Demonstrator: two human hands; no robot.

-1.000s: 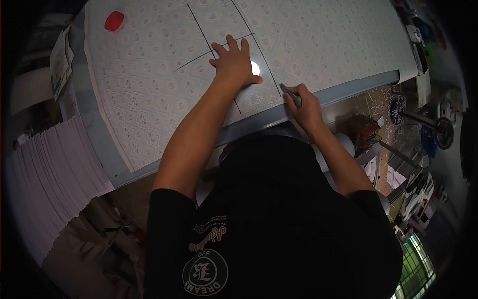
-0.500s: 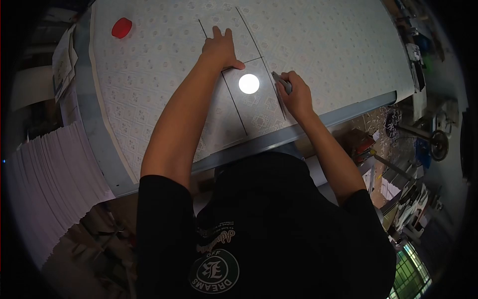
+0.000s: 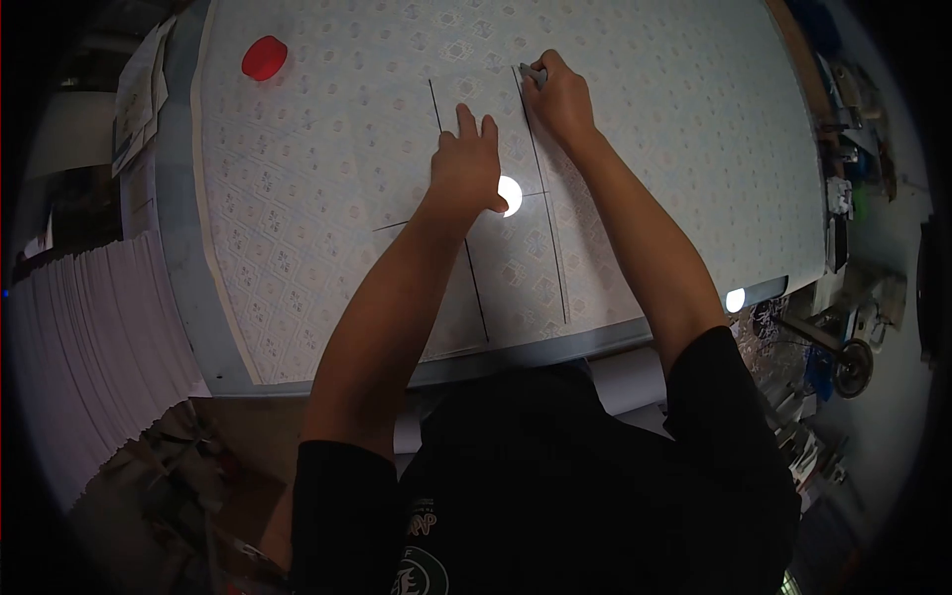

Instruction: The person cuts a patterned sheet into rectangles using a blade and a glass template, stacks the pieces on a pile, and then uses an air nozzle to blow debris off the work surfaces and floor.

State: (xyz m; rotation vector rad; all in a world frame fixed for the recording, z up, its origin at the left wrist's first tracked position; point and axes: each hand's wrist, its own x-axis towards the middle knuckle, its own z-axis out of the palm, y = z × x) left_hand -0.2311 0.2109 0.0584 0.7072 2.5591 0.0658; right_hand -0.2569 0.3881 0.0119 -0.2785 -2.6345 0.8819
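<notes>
the left hand (image 3: pixel 466 167) lies flat on the patterned sheet (image 3: pixel 327 169), fingers spread and stretched out, gripping nothing, its thumb just beside a round white spot (image 3: pixel 510 195). the right hand (image 3: pixel 561 99), further up the sheet, has its fingers curled tight round a slim grey tool (image 3: pixel 533 72), whose tip meets the top of a long dark line (image 3: pixel 550 228). the sheet covers the table (image 3: pixel 180 258); a red lid (image 3: pixel 265 57) sits near its far left corner.

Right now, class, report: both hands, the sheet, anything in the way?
Left hand flat on sheet. Right hand grips tool at far end of line. Red cap far left, apart.
</notes>
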